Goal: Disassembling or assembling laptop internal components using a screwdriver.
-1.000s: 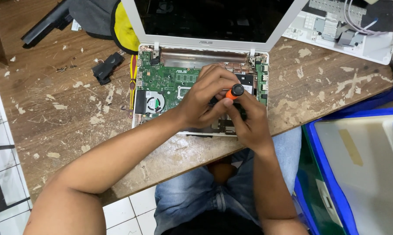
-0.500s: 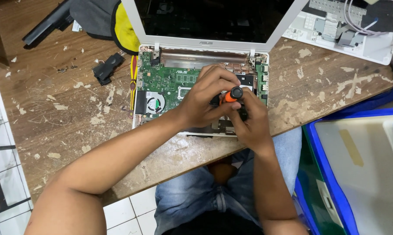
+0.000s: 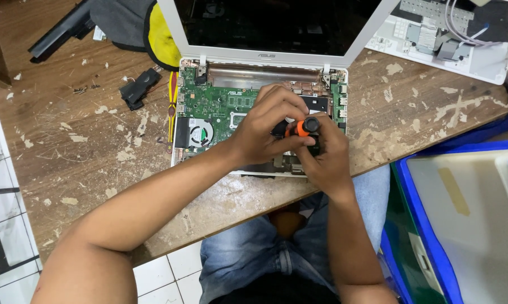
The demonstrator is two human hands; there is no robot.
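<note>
My left hand [image 3: 268, 126] had its fingers curled tight round the orange-and-black screwdriver [image 3: 300, 127], and my right hand [image 3: 324, 155] pressed in against it from the near side, its fingers folded about the tool's lower part so that I could not tell where the tip sat. Both hands rested over the right half of the opened white laptop [image 3: 209, 121], with the green circuit board and its round fan [image 3: 200, 134] just left of my fingers. A small black part [image 3: 139, 89] lay farther left on the scuffed wooden tabletop [image 3: 85, 157].
</note>
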